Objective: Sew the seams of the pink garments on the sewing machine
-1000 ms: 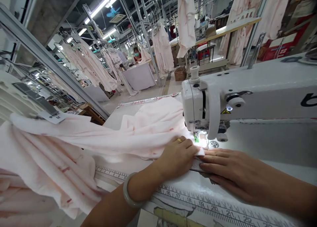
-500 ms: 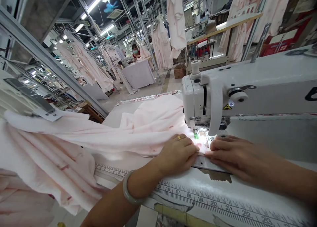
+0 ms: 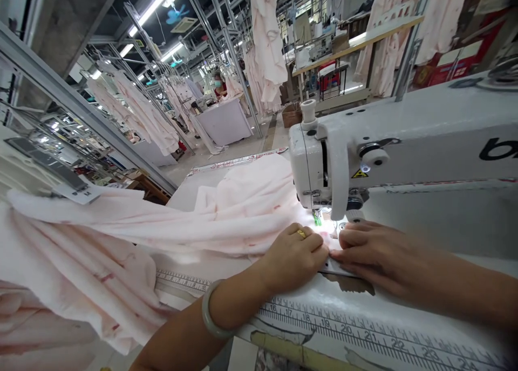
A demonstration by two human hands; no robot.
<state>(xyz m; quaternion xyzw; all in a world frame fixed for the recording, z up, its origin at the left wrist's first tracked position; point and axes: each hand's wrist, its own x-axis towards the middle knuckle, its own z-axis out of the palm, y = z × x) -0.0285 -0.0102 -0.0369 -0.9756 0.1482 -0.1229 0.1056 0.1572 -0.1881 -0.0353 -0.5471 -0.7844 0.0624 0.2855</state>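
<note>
Pressing fabric (image 3: 234, 220), ruler (image 3: 348, 330) nearer, hanging garments (image 3: 267, 41) beyond

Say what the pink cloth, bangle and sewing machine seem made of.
Pink cloth: soft matte fabric, perhaps fleecy, by its rounded folds.
Bangle: smooth, greyish, maybe stone or plastic; faint sheen.
Sewing machine: probably painted metal, glossy white, given its bright highlights.

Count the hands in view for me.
2 clearly visible: the left hand on the pale pink fabric, and the right hand just to its right, in front of the sewing machine. The background co-worker's hands can't be made out.
</note>
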